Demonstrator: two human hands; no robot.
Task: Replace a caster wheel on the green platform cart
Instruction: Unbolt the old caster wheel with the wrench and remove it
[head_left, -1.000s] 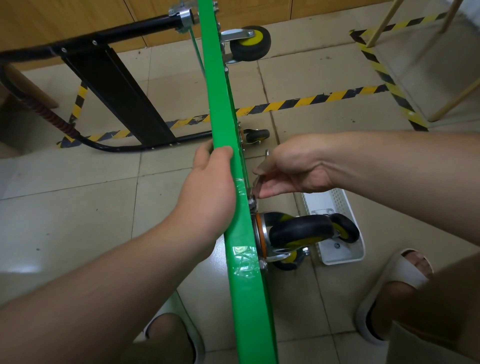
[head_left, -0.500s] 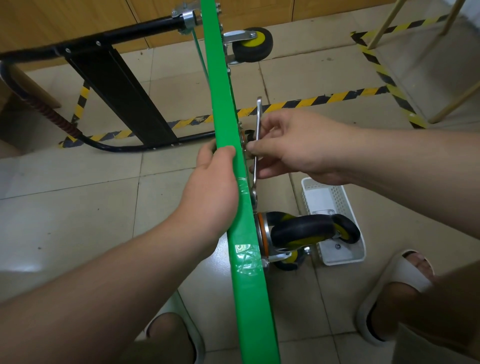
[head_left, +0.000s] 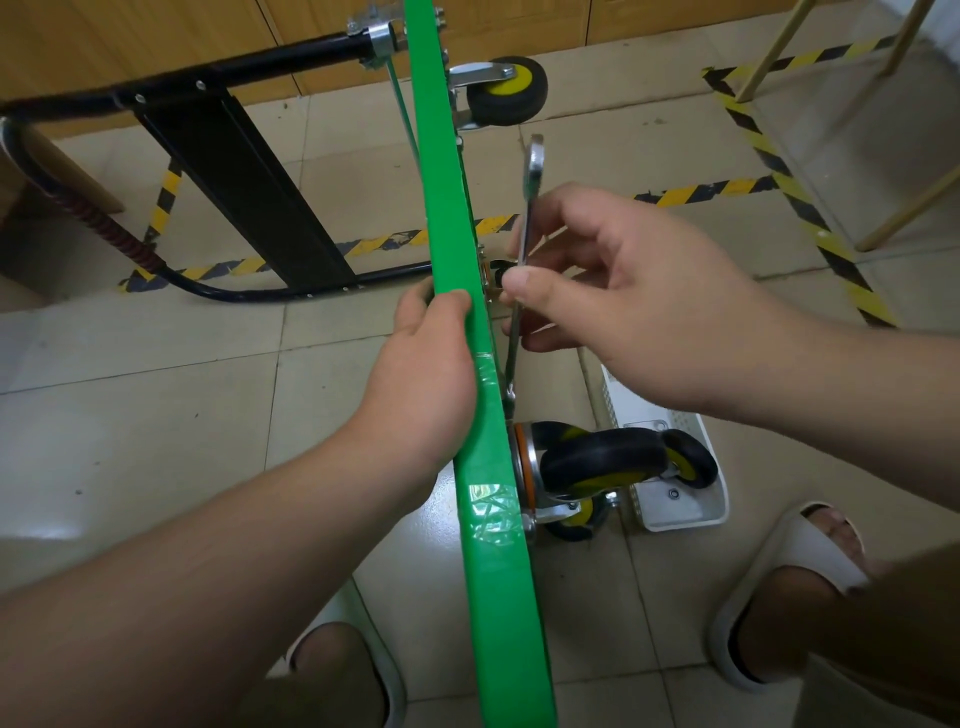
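Left hand (head_left: 421, 384) first: we have its fingers curled over the upper edge of the green platform cart (head_left: 498, 571), which stands tipped on its side on the tiled floor (head_left: 156, 415), deck vertical and wheels pointing to our right. Our right hand (head_left: 623, 312) pinches the shaft of a slim steel wrench (head_left: 532, 171) between thumb and fingertips, ring end up. The lower end reaches down beside the deck to just above the mounting plate of the near caster wheel (head_left: 602, 460) (whether it sits on a bolt head we cannot tell). That caster is bolted close to our end of the deck, and a white basket (head_left: 675, 499) lies on the floor just past it. A second caster (head_left: 506, 91) shows at the far end, and the black handle (head_left: 244, 67) lies off to the left. We judge the deck stiff but prone to toppling on its edge, so a grasp on the top rim close to the caster suits it. The caster itself looks dense, and its rubber wheel would swivel and roll, so we would take it by the metal fork or plate. The smooth wrench could slip in a light pinch.
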